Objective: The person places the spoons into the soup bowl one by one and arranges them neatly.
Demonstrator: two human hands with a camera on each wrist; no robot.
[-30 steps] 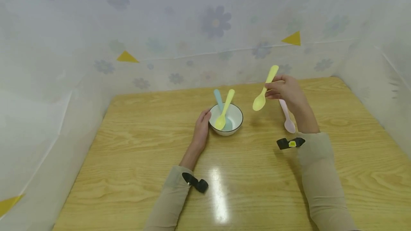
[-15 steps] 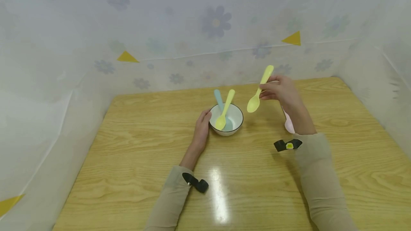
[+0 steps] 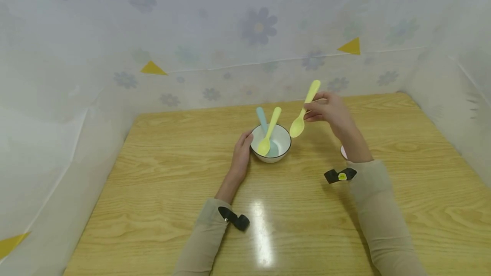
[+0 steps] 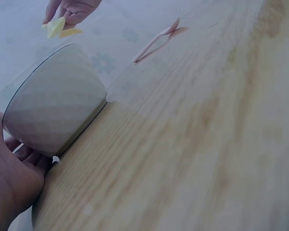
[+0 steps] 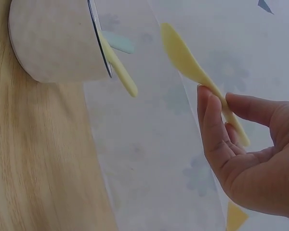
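A white bowl [image 3: 282, 149] [image 4: 53, 108] [image 5: 53, 41] stands mid-table with a yellow spoon [image 3: 267, 133] and a blue spoon [image 3: 261, 118] leaning in it. My left hand [image 3: 241, 153] [image 4: 12, 183] rests against the bowl's left side, fingers touching its wall. My right hand [image 3: 329, 110] [image 5: 250, 159] pinches a second yellow spoon [image 3: 303, 112] [image 5: 192, 70] by its handle, held in the air just right of the bowl, scoop pointing down towards the rim. A pink spoon [image 3: 343, 152] [image 4: 156, 41] lies on the table, mostly hidden behind my right forearm.
The wooden table [image 3: 153, 182] is enclosed by a floral plastic sheet [image 3: 230, 33] on the back and both sides. Black wrist straps [image 3: 339, 176] sit on both sleeves. Bare wood stretches to the left and front of the bowl.
My right hand has carried the yellow spoon leftward, closer to the bowl. The left hand and bowl have stayed put.
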